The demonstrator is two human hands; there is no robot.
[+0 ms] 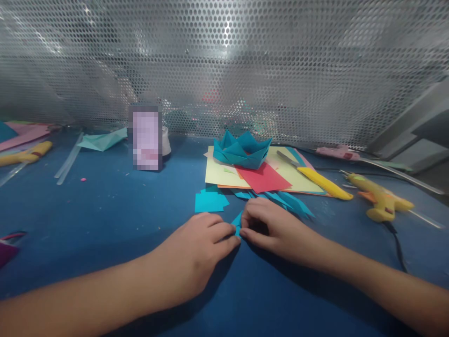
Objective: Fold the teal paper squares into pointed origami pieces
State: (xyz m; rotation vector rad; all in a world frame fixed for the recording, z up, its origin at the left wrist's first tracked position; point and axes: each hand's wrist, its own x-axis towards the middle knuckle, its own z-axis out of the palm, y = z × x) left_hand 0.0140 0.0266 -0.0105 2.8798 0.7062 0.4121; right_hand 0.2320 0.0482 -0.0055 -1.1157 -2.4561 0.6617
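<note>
Between my two hands is a small folded piece of blue paper (237,223), partly hidden by the fingers. My left hand (206,250) pinches its left side, thumb and fingers together. From the right, my right hand (268,227) holds it with curled fingertips. Just beyond lie small blue paper squares (209,202) and several folded blue strips (286,200). A blue folded paper crown shape (242,150) rests on a stack of coloured sheets (217,173), with a red paper piece (268,178) in front of it.
A yellow-handled cutter (324,182) lies across the stack's right edge. Farther right are a yellow glue gun (382,196) and a pink glue gun (338,152). A blurred-out phone (147,140) stands at left, near clear glue sticks (70,157). Perforated metal (224,70) closes off the back.
</note>
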